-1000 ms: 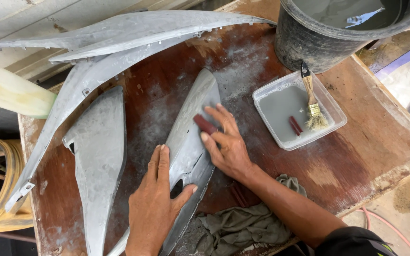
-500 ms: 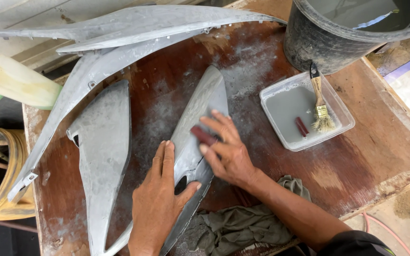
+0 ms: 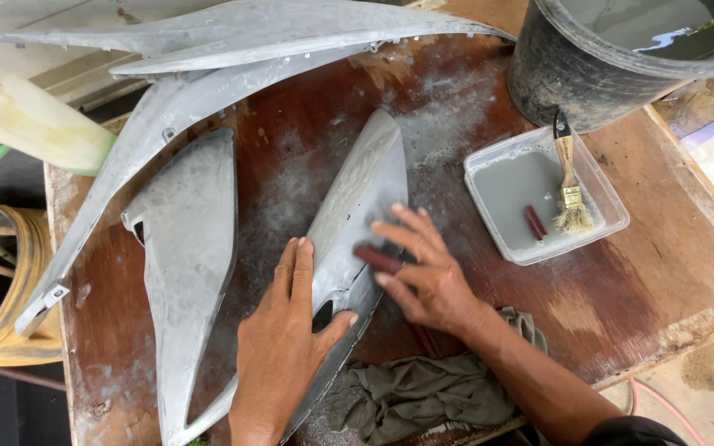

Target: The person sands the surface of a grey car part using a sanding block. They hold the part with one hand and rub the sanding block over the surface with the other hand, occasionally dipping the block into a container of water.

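Observation:
A grey, dusty pointed body panel (image 3: 357,198) lies on the brown wooden table (image 3: 671,272). My left hand (image 3: 283,347) rests flat on the panel's lower part, fingers together, thumb spread by a dark hole. My right hand (image 3: 423,272) presses a small dark red sanding piece (image 3: 376,258) against the panel's right edge with flat fingers. A second grey panel (image 3: 188,248) lies to the left of my left hand.
A clear plastic tub (image 3: 539,198) holds grey water, a paintbrush (image 3: 569,186) and two dark red pieces. A black bucket (image 3: 621,58) stands at the back right. Long grey fairing parts (image 3: 233,49) cross the back. An olive rag (image 3: 423,388) lies under my right forearm.
My right hand has slid the sanding piece down the panel toward me. My left hand stays pressed on the panel.

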